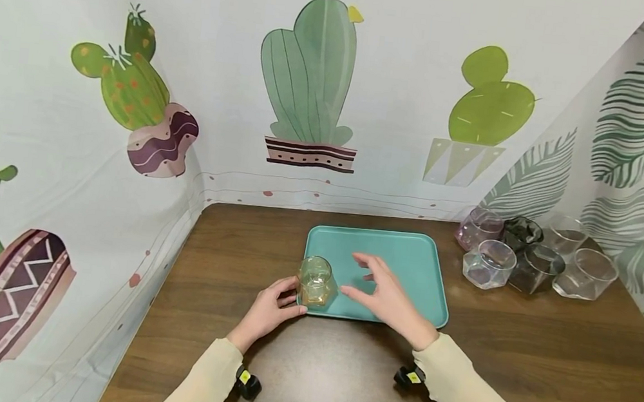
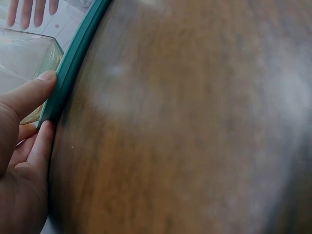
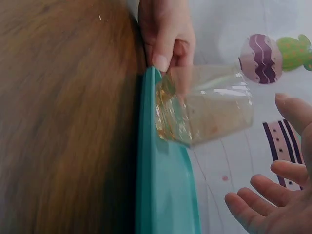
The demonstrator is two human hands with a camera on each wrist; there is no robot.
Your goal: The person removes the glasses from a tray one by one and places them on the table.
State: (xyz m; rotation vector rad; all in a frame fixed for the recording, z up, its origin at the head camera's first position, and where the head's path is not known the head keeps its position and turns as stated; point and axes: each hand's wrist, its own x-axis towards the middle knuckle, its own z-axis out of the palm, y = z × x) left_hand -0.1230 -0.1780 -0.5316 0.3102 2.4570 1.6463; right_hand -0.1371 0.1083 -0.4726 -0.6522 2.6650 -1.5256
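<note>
A clear amber-tinted glass (image 1: 316, 282) stands upright on the front left corner of a teal tray (image 1: 403, 260). My left hand (image 1: 271, 309) grips that corner of the tray, its thumb on the front rim and its fingers at the left side. In the left wrist view, the left thumb (image 2: 34, 95) lies against the tray's rim (image 2: 73, 63), close to the glass. To the right of the glass, my right hand (image 1: 380, 291) hovers over the tray with fingers spread and holds nothing. The right wrist view shows a gap between the right fingers (image 3: 263, 195) and the glass (image 3: 214, 107).
Several glasses stand close together at the table's right rear, among them a pinkish one (image 1: 479, 229), dark ones (image 1: 535, 270) and clear ones (image 1: 585, 275). Behind the brown wooden table (image 1: 236, 244) hangs a white cloth (image 1: 395, 104) printed with cacti.
</note>
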